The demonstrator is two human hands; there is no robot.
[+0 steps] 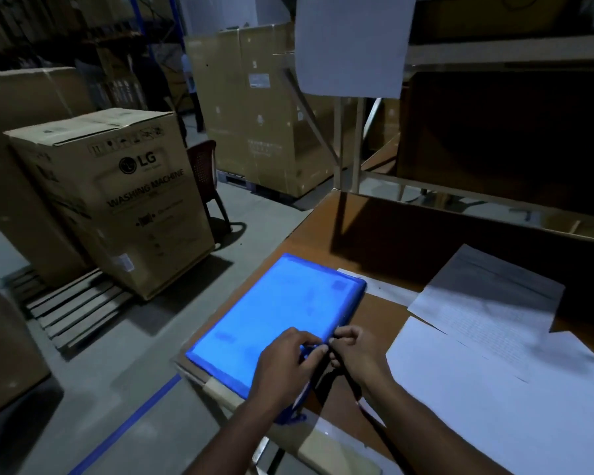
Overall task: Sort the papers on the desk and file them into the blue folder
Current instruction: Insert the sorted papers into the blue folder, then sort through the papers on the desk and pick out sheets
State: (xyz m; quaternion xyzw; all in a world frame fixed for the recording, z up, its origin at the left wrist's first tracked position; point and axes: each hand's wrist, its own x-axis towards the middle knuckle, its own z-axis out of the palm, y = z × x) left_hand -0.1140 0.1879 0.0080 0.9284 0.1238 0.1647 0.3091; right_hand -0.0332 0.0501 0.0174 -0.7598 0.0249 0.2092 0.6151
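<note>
My left hand rests on the blue folder, fingers curled and pinching its fastening at the folder's right edge. My right hand meets it there, fingertips pinching the same spot. The folder lies closed along the desk's left edge, near the front corner. White papers spread over the desk to its right, one sheet peeking from under the folder's far corner. A cardboard box stands on the floor beyond the left edge.
</note>
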